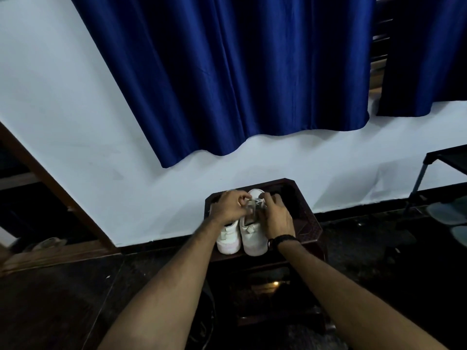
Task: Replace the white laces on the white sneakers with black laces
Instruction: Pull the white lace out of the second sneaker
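The two white sneakers (242,236) stand side by side on a small dark brown table (307,223), with their heels toward me and their toes toward the wall. The table has cut corners and a patterned top, and it stands against a white wall (75,117) with a dark skirting along the bottom.

My left hand (228,207) lies over the left shoe, and its fingers are curled and pinch the white laces (255,204) of the right shoe. My right hand (275,215) is over the right shoe, with fingers bent down onto the same laces; it seems to hold them, but the picture is blurred there. On my right wrist is a black band (284,240).

Above the table hangs a deep blue curtain (227,72). The floor (63,299) is dark. At the right stands a dark metal rack (429,162), at the left a brown wooden door frame (50,188).
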A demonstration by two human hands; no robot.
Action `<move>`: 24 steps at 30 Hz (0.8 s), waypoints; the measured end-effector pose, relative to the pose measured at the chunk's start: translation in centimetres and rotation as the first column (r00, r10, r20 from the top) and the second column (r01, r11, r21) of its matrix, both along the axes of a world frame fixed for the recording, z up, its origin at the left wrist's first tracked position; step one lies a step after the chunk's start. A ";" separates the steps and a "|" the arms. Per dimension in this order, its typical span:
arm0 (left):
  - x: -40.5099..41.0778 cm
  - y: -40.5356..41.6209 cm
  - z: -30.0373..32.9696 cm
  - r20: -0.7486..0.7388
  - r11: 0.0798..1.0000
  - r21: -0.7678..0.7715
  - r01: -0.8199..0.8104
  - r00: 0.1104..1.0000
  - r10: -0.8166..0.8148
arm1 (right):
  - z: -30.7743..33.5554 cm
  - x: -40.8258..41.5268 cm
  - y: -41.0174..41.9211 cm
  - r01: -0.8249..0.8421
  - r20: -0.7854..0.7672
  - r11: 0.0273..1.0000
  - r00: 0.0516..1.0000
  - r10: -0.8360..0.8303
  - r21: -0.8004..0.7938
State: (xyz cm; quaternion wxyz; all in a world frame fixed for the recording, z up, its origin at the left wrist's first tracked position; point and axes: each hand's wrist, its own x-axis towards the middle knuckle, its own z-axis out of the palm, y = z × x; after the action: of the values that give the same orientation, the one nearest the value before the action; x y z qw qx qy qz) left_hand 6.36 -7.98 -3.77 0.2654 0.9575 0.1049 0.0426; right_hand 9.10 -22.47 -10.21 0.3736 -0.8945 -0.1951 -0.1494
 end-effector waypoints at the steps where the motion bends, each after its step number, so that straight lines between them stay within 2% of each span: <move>1: -0.2 -0.4 -0.6 0.000 0.998 0.069 -0.003 1.000 0.003 | 0.1 0.2 0.2 0.023 0.097 0.994 0.995 -0.013 -0.108; 3: -0.3 -0.9 -1.8 0.050 0.991 0.117 -0.063 0.997 0.058 | 0.6 0.8 0.3 0.074 0.233 0.960 0.972 -0.010 -0.269; 5: -0.7 -1.5 -2.2 0.146 0.979 0.143 -0.147 0.981 0.126 | 1.0 1.4 0.2 0.082 0.257 0.935 0.966 0.010 -0.346; 9: -0.8 -1.8 -2.5 0.306 0.961 0.106 -0.256 0.928 0.213 | 1.5 1.7 0.0 0.074 0.204 0.938 0.979 -0.003 -0.339; 11: -0.1 -1.4 -2.5 0.317 0.967 0.032 -0.254 0.920 0.231 | 1.1 1.6 0.1 0.074 0.198 0.949 0.980 -0.013 -0.306; 15: 0.7 -0.9 -2.5 0.329 0.981 -0.171 -0.092 0.933 0.145 | 0.9 2.0 0.0 0.058 0.209 0.961 0.978 0.000 -0.270; 17: 0.8 -0.6 -2.5 0.294 0.941 -0.320 -0.112 0.932 0.211 | 0.9 2.2 -0.2 -0.004 0.219 0.965 0.974 0.063 -0.262; 18: 0.8 -0.5 -2.5 0.267 0.882 -0.447 -0.145 0.920 0.287 | 0.9 2.2 -0.2 -0.046 0.213 0.970 0.972 0.099 -0.238; 19: 0.9 -0.4 -2.3 0.240 0.781 -0.602 -0.164 0.896 0.373 | 0.9 2.3 -0.3 -0.092 0.194 0.976 0.972 0.131 -0.196; 21: 1.1 -0.4 -1.4 0.142 0.496 -0.851 -0.170 0.836 0.530 | 0.9 2.3 -0.5 -0.141 0.137 0.981 0.978 0.159 -0.132; 22: 1.3 -0.3 -1.0 0.082 0.378 -0.907 -0.185 0.803 0.590 | 0.9 2.3 -0.6 -0.144 0.118 0.979 0.980 0.161 -0.144; 24: 1.4 -0.3 0.1 -0.013 0.207 -0.958 -0.199 0.750 0.662 | 1.0 2.1 -0.7 -0.153 0.112 0.966 0.977 0.179 -0.208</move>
State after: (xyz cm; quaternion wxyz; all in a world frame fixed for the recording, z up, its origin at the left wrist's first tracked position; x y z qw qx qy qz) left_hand 7.73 -8.25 -3.64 0.7446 0.5296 0.3228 0.2470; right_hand 11.22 -23.20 -9.19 0.2803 -0.8960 -0.3073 -0.1554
